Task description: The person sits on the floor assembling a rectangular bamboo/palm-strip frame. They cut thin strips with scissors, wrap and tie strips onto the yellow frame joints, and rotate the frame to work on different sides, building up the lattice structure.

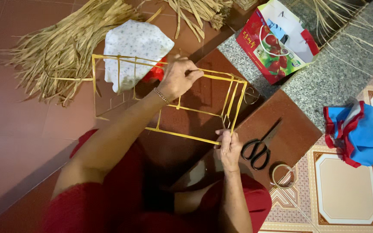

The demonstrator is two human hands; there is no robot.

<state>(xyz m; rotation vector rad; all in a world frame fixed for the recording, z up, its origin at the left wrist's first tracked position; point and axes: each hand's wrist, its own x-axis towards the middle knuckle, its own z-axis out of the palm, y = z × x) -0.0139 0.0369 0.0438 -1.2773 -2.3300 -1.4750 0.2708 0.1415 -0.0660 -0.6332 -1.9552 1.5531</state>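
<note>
A box-shaped frame of thin yellow strips point(182, 108) lies across a brown board point(277, 129) in front of me. My left hand point(178, 77), with a bracelet at the wrist, grips the frame's far top strip. My right hand point(228, 146) pinches the near right corner of the frame, fingers closed on the strips there. A few upright strips stand at the frame's right end.
Black scissors point(257, 149) and a tape roll point(282, 176) lie just right of my right hand. Bundles of dried straw point(61, 51), a white patterned cloth point(134, 49), a red paper bag point(279, 41) and a blue-red cloth point(359, 131) surround the frame.
</note>
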